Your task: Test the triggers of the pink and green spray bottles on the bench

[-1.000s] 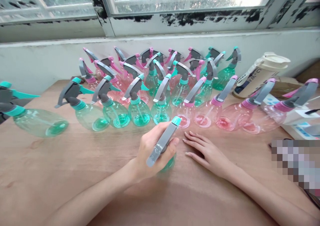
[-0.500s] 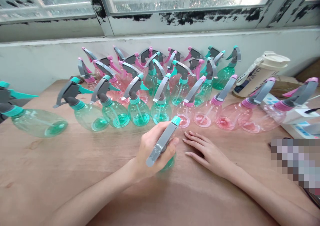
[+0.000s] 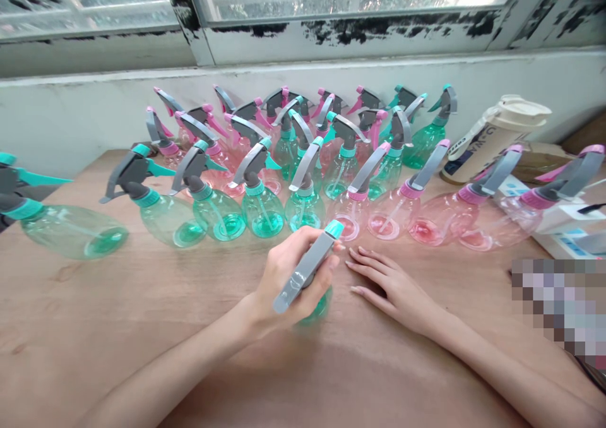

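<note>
My left hand (image 3: 288, 273) is wrapped round the neck of a green spray bottle (image 3: 307, 275) with a grey trigger head and a teal nozzle. Most of that bottle's body is hidden behind the hand; a bit of clear green plastic shows below the thumb. To its right, my right hand (image 3: 391, 286) lies flat on the wooden table (image 3: 199, 314), fingers stretched out and holding nothing. Just beyond the hands stands a row of spray bottles, among them a green spray bottle (image 3: 262, 216) and a pink spray bottle (image 3: 349, 216).
Several more pink and green spray bottles crowd behind the front row, by the white wall (image 3: 95, 109). A cream tumbler (image 3: 492, 141) stands at the back right, near a white power strip (image 3: 558, 223). A pixelated patch covers something at the right edge.
The spray bottle in my left hand has shifted very slightly to the left, its head moving with the hand. My right hand has stayed in place.
</note>
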Demonstrator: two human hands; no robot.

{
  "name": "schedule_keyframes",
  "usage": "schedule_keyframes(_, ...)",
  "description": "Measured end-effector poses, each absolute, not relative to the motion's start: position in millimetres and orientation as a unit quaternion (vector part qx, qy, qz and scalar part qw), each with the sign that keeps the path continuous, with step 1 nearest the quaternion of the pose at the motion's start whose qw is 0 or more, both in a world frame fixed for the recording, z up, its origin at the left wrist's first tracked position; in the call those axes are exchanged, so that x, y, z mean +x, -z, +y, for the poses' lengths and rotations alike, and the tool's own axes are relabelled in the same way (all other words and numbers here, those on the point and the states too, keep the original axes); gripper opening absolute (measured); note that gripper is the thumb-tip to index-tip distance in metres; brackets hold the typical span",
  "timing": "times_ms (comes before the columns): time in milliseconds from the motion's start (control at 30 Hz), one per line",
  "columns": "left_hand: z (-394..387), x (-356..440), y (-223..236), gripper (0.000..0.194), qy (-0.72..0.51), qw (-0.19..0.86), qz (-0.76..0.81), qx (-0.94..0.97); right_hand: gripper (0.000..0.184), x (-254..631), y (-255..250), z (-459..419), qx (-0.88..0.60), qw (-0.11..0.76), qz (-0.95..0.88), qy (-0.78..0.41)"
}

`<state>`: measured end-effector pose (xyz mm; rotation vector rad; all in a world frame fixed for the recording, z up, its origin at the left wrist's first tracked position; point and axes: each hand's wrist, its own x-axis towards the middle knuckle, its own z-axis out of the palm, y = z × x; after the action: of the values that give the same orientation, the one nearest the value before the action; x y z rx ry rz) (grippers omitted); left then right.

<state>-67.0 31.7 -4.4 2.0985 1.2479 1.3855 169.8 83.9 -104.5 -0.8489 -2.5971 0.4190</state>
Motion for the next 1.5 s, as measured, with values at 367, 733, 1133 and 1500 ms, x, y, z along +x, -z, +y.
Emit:
schedule_keyframes(367,31.0,-69.7,6.9,0.018,-0.477,0.156,0.445,0.742,0.045,169.3,103.6,84.8,-0.299,0.183,-0.925,-0.148)
schedule_keyframes(733,25.8,-68.8,6.8,0.02,-0.466,0.207,0.465,0.724,0.044,169.9,104.7,84.4,-0.301,0.177,-0.926,-0.142)
schedule_keyframes(1133,28.1,-71.2,12.4,0.021,-0.475,0.183,0.452,0.732,0.044,169.3,103.1,84.4,-0.301,0.186,-0.923,-0.149)
schedule_keyframes(1500,34.5,-68.6,-2.4,0.008,-0.463,0.173,0.447,0.745,0.045,169.4,103.4,83.6,-0.303,0.198,-0.918,-0.164)
